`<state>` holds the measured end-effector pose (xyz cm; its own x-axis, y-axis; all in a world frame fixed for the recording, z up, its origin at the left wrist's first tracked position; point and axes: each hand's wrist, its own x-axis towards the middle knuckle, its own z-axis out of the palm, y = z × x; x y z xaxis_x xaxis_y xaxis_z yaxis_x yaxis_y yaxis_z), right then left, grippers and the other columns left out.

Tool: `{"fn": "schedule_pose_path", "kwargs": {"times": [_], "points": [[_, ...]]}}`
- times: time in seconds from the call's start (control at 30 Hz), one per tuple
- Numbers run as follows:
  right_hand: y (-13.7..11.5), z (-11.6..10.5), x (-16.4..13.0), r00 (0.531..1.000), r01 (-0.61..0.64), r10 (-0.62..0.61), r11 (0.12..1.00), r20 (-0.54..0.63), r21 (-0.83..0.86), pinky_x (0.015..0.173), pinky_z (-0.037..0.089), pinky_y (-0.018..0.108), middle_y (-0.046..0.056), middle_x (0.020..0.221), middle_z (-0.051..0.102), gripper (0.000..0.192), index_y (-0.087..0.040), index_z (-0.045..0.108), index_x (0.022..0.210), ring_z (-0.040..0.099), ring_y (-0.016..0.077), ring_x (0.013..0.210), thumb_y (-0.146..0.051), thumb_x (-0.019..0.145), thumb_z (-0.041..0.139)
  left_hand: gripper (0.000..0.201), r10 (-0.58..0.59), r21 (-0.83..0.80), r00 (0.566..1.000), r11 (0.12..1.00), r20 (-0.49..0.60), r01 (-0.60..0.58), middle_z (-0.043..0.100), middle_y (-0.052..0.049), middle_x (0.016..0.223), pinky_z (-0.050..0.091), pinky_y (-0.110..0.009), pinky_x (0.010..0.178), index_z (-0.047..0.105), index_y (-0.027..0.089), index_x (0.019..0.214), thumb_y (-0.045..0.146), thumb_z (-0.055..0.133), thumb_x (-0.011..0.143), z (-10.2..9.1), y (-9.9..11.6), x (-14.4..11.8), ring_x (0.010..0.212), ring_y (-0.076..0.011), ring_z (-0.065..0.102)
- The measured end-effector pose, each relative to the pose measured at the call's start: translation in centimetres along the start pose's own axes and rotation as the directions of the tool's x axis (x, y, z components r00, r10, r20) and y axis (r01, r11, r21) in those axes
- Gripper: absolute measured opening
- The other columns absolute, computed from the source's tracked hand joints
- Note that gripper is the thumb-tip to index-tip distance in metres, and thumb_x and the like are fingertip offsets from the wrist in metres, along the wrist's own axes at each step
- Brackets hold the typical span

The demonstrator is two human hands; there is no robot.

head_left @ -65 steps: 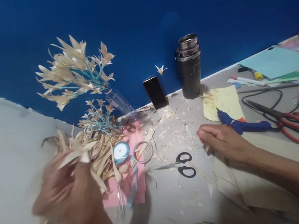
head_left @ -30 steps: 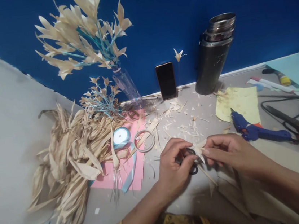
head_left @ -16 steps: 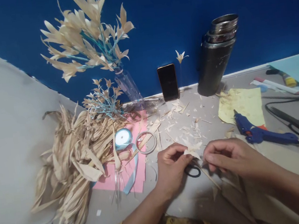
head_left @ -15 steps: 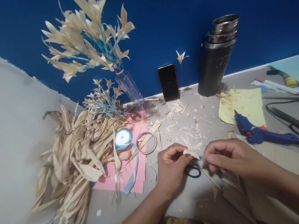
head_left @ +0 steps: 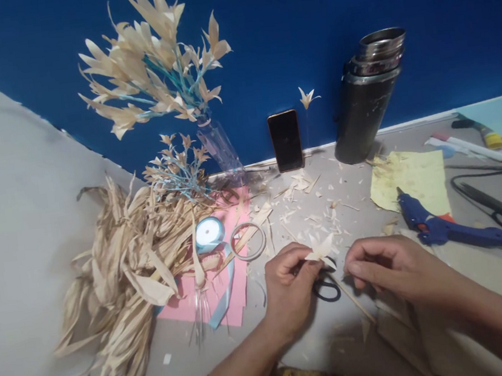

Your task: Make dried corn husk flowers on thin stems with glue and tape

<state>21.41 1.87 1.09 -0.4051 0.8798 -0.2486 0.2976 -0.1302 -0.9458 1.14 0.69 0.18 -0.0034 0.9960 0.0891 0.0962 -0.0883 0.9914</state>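
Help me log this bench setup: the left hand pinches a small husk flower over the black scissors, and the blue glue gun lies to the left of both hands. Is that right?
Not quite. The head view shows the blue glue gun lying to the right of both hands, beside the yellow paper. The rest holds: the left hand pinches the small husk flower over the black scissors, with the right hand close by.

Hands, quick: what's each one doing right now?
Left hand: pinched shut on the small husk flower.
Right hand: fingers curled beside the flower; grip cannot be told.
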Motion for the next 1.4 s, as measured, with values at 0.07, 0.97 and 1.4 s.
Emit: {"fn": "schedule_pose_path", "kwargs": {"times": [0.07, 0.97, 1.4], "points": [[0.2, 0.0, 0.0, 1.0, 0.004, -0.004, 1.0, 0.004, 0.002, 0.053, 0.04, 0.025, 0.002, 0.065, 0.071, 0.031, -0.02, 0.071, 0.076, 0.056, 0.0139, 0.056, -0.048, 0.088, 0.063, 0.015, 0.143, 0.081, 0.99, 0.986, 0.002, -0.142, 0.067, -0.002, 0.069, 0.048, -0.024, 0.062, 0.075, 0.018, 0.071, 0.018, 0.069, 0.084, -0.3, -0.2, -0.1, 0.066, -0.0141, 0.061], [1.2, 0.8, -0.5, 0.694, 0.47, -0.716, 0.522, -0.067, -0.711, 0.074, 0.052, 0.03, 0.004, 0.083, 0.078, 0.02, -0.022, 0.071, 0.09, 0.073, 0.0184, 0.077, -0.022, 0.101, 0.055, 0.013, 0.155, 0.18, 0.982, 0.969, 0.105, -0.172, 0.073, -0.003, 0.074, 0.051, -0.026, 0.067, 0.079, 0.019, 0.08, 0.012, 0.069, 0.085, 0.2, -0.4, -0.3, 0.07, -0.0155, 0.066], [0.8, 0.5, -0.4, 0.744, 0.498, -0.664, 0.626, -0.076, -0.6, 0.062, 0.047, 0.026, 0.002, 0.075, 0.072, 0.017, -0.022, 0.068, 0.093, 0.066, 0.0151, 0.065, -0.028, 0.101, 0.055, 0.013, 0.013, 0.092, 0.997, 0.996, 0.07, -0.02, 0.069, -0.003, 0.069, 0.048, -0.026, 0.064, 0.078, 0.019, 0.074, 0.018, 0.07, 0.083, 0.3, -0.7, -0.6, 0.068, -0.0163, 0.063]]}}
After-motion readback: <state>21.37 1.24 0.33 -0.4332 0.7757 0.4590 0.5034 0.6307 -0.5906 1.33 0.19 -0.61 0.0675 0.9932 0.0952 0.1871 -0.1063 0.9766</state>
